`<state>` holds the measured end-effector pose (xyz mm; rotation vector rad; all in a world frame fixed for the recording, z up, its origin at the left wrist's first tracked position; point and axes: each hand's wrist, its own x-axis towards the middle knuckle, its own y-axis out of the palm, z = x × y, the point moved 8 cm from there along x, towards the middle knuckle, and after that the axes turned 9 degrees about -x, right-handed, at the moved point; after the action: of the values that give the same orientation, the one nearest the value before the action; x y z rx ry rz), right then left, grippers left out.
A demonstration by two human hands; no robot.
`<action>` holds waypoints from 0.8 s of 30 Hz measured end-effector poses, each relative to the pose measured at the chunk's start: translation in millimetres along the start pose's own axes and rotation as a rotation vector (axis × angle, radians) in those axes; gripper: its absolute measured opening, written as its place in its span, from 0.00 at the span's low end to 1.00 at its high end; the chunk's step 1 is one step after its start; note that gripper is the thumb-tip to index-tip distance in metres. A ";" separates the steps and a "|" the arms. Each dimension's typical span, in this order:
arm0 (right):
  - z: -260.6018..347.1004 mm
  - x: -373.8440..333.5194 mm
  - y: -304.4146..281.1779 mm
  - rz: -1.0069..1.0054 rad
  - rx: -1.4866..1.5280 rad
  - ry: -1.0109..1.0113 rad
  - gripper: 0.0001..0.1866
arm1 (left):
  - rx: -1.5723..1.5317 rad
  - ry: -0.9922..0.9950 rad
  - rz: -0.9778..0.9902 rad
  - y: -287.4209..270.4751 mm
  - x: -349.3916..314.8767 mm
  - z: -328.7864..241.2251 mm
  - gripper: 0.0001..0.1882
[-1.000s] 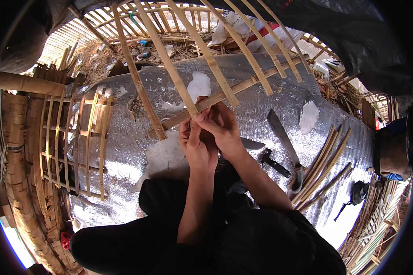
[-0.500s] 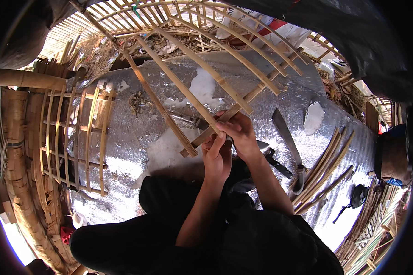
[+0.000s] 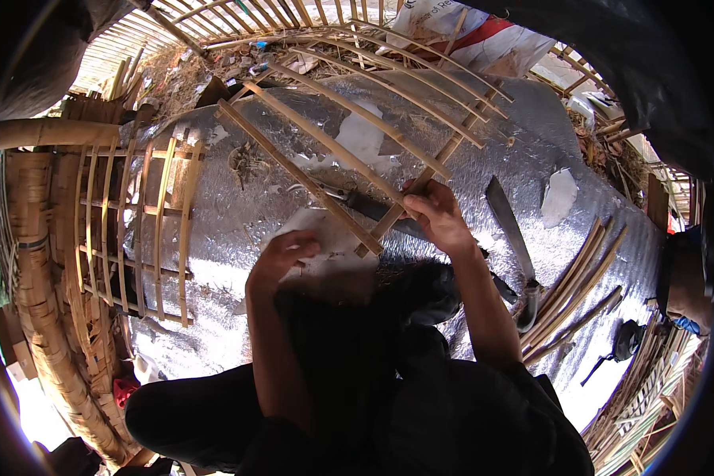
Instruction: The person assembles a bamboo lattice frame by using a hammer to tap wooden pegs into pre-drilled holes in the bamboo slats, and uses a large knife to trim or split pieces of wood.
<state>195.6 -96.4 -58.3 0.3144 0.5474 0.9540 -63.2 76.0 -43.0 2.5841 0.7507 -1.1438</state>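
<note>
A bamboo lattice frame (image 3: 333, 149), made of several long slats across a crossbar, slants in front of me. My right hand (image 3: 440, 218) is closed on it where a slat meets the crossbar. To the left of the frame's near end is my left hand (image 3: 288, 255), apart from it, with loosely curled fingers and nothing in them. Under the frame lies a knife with a dark handle (image 3: 365, 206), its blade partly hidden by the crossbar and my right hand. A long curved machete (image 3: 508, 222) rests to the right of my right hand.
A wrinkled silver sheet (image 3: 222, 278) covers the floor. Loose bamboo strips (image 3: 575, 278) lie at the right, and a finished-looking bamboo grid (image 3: 163, 186) leans at the left. A white and red sack (image 3: 492, 47) stands at the far side.
My left hand has let go of the bamboo frame and moved left. My right hand keeps its hold and has shifted right, with the frame's near end moving the same way.
</note>
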 end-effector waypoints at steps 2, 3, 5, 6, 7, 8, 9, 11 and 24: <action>19.3 4.1 12.3 0.007 0.088 -0.036 0.14 | 0.119 0.320 -0.495 -63.3 6.9 -30.6 0.30; 29.4 4.9 23.4 0.007 0.137 0.005 0.12 | 0.383 0.684 -0.701 -75.3 1.1 -56.0 0.31; 37.1 9.2 30.1 0.031 0.164 0.013 0.12 | 0.672 0.824 -0.642 -62.0 29.9 -73.6 0.29; 41.3 10.5 32.5 0.038 0.177 0.015 0.12 | 0.816 0.892 -0.602 -48.3 36.4 -80.5 0.29; 50.1 11.9 40.5 0.076 0.178 -0.019 0.12 | 0.755 0.874 -0.569 -43.7 41.4 -78.6 0.27; 55.4 11.9 44.6 0.089 0.182 -0.033 0.12 | 0.690 0.853 -0.532 -33.6 48.0 -75.9 0.26; 61.4 11.8 49.6 0.105 0.188 -0.049 0.13 | 0.628 0.833 -0.497 -24.1 51.8 -75.8 0.25; 66.2 11.3 51.5 0.133 0.188 -0.075 0.13 | 0.525 0.766 -0.503 -9.5 46.4 -69.4 0.23; 82.3 15.0 50.2 0.270 0.063 -0.191 0.20 | -0.503 0.426 -0.498 -92.7 62.0 -177.1 0.13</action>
<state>215.1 -57.7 29.2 0.5400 0.3658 1.1542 33.8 245.9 31.3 2.2673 1.6050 -0.3927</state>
